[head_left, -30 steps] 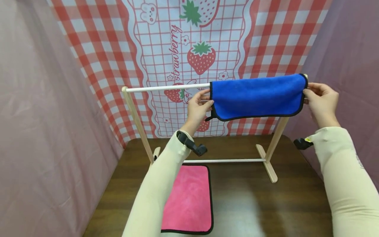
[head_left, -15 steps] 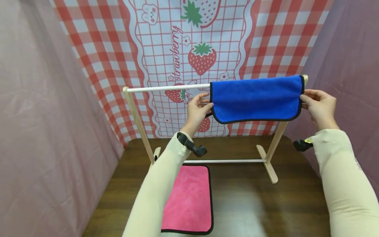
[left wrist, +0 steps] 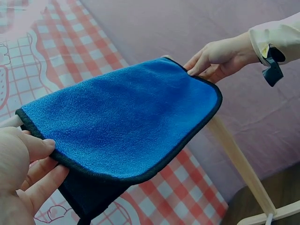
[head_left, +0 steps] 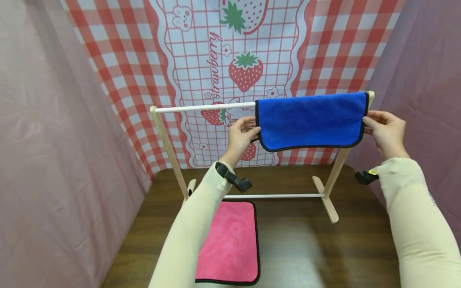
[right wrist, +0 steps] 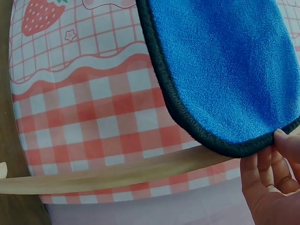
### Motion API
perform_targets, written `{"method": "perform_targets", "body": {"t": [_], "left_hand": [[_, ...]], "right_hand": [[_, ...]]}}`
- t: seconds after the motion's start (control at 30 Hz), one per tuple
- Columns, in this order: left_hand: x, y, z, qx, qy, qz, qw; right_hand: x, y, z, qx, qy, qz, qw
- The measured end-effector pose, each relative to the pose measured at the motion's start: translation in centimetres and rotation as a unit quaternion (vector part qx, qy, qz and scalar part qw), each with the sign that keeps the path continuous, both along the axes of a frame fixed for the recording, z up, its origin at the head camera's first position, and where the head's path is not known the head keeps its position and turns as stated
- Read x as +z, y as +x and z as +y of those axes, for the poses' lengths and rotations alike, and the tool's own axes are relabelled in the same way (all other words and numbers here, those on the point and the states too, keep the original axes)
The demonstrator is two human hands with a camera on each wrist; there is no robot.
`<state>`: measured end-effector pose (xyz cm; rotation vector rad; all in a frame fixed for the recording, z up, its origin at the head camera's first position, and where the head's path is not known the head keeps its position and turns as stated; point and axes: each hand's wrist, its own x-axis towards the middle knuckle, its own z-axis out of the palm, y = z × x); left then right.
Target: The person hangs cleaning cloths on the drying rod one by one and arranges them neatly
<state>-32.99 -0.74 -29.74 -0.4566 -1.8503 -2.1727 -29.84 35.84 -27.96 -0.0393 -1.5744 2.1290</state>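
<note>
A blue towel with black edging hangs folded over the right part of the white top rod of a wooden rack. My left hand pinches its left edge between thumb and fingers, just below the rod. On the opposite side, my right hand pinches the right edge near the rack's post. In the left wrist view a dark rear layer of the towel shows beneath the front flap. The right wrist view shows the right thumb on the black border, fingers behind it.
A pink towel with black edging lies flat on the brown table, partly hidden by the left sleeve. The rack's right foot and lower rod stand behind it. A checked strawberry cloth hangs at the back.
The blue towel's front flap hangs slightly lower and its right edge has shifted left. My right hand has moved down and left with it; the left hand has dropped slightly.
</note>
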Motion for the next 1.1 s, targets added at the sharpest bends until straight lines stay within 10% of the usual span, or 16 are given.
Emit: {"method": "perform_targets", "body": {"t": [0.43, 1.1], "left_hand": [[-0.9, 0.7, -0.2, -0.020, -0.003, -0.010, 0.9997], [-6.7, 1.3, -0.7, -0.032, -0.022, -0.031, 0.9988]], "right_hand": [[-1.3, 0.4, -0.3, 0.002, -0.006, 0.023, 1.000], [-8.5, 1.5, -0.7, 0.042, -0.012, 0.013, 0.999]]}}
